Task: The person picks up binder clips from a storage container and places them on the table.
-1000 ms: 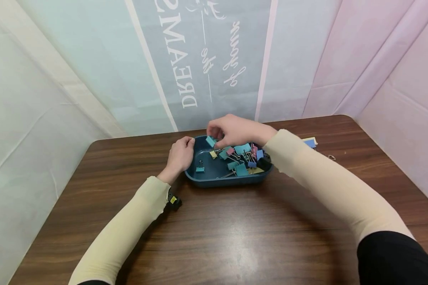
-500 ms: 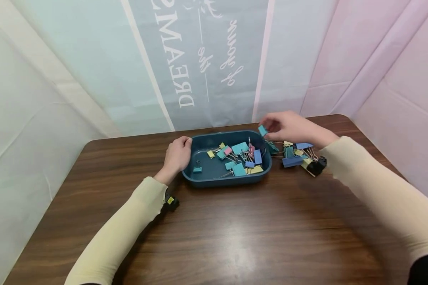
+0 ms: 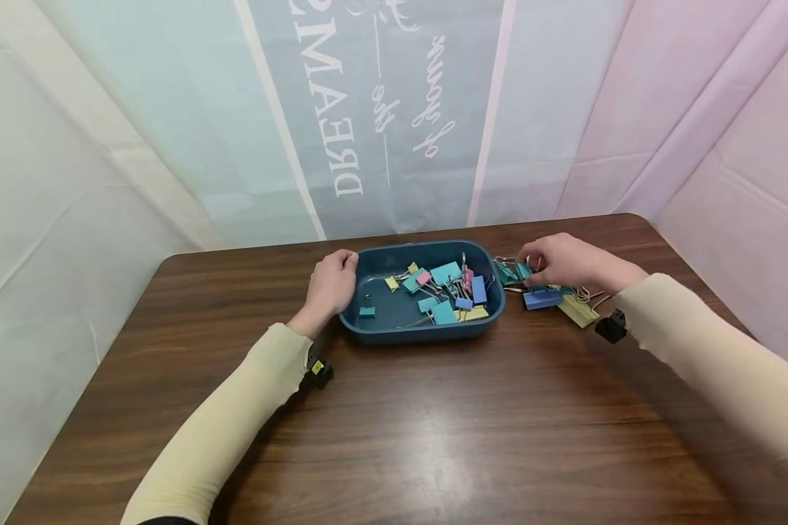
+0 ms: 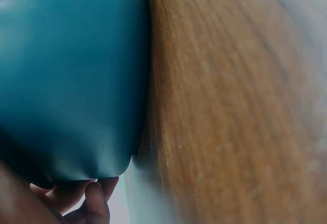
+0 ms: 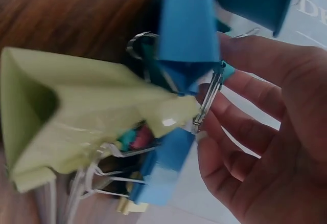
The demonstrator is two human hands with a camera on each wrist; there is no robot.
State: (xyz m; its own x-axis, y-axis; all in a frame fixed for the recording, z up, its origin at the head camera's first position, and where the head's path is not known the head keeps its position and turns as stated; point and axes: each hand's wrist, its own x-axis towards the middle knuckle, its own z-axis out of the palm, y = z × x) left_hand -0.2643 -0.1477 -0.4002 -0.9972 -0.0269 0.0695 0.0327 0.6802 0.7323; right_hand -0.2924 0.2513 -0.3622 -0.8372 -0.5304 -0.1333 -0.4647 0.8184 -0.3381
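My left hand (image 3: pixel 331 286) grips the left end of a dark blue plastic tray (image 3: pixel 403 336). In the left wrist view its fingers (image 4: pixel 95 201) curl at the edge of the tray's wall (image 4: pixel 71 81). My right hand (image 3: pixel 568 260) is right of the tray, low over a pile of binder clips. Between thumb and fingers it pinches a small teal binder clip (image 3: pixel 523 271); its silver handle shows in the right wrist view. Around it lie a blue binder clip (image 3: pixel 542 299), a large yellow binder clip (image 3: pixel 578 310) and teal ones. The hand hides part of the pile.
Several teal, yellow, pink and blue binder clips crowd the tray's right half. A lone teal binder clip (image 3: pixel 367 311) stands near its left end. The brown wooden table (image 3: pixel 394 430) ends at a printed cloth backdrop (image 3: pixel 407 109). Each wrist wears a small black camera.
My right hand has carried the small teal binder clip from above the tray rightward, out past its right end, and down to the pile. The left hand has stayed on the tray.
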